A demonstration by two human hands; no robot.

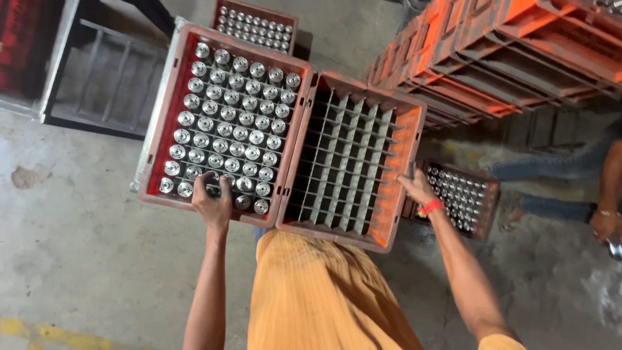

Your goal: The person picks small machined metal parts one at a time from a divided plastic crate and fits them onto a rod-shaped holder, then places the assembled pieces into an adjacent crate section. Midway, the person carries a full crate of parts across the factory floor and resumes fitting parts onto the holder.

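Left grip clamped on shiny metal cylinder in red plastic crate; right grip clutching wall of empty orange divider crate at 3 o'clock (cells all bare). Step, likely: transferring cylinders; next calls for straight lift.

Your left hand rests in the full crate; just right, touching it, sits the empty crate, your right hand on its right wall.

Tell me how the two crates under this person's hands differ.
The left crate is packed with rows of shiny metal caps; the right crate shows only bare grey dividers. The left hand reaches in among the left crate's caps; the right hand grips the right crate's outer rim. Both are reddish-orange plastic, side by side.
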